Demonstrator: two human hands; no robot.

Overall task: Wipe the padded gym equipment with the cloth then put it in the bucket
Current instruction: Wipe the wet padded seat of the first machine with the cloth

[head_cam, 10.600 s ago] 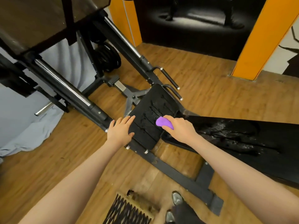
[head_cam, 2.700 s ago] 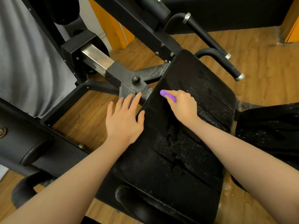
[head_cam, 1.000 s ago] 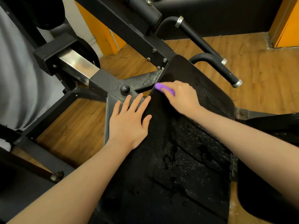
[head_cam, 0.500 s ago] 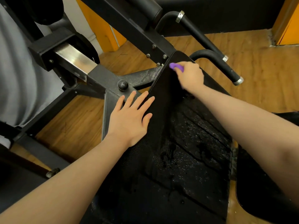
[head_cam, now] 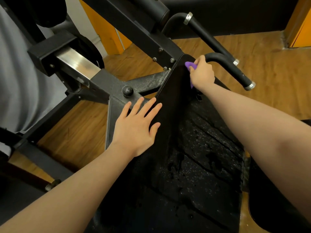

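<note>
The right hand (head_cam: 202,74) grips a bunched purple cloth (head_cam: 190,66) against the far top corner of the black pad (head_cam: 193,157), beside a curved foam-sleeved handle (head_cam: 228,68). The left hand (head_cam: 136,126) lies flat, fingers spread, across the pad's left edge and the speckled steel frame (head_cam: 114,88). The pad's cracked vinyl is beaded with wet droplets.

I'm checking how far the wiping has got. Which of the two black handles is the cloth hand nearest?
The lower, nearer handle: the right hand with the purple cloth is at its curved base. The upper handle runs farther back.
</note>
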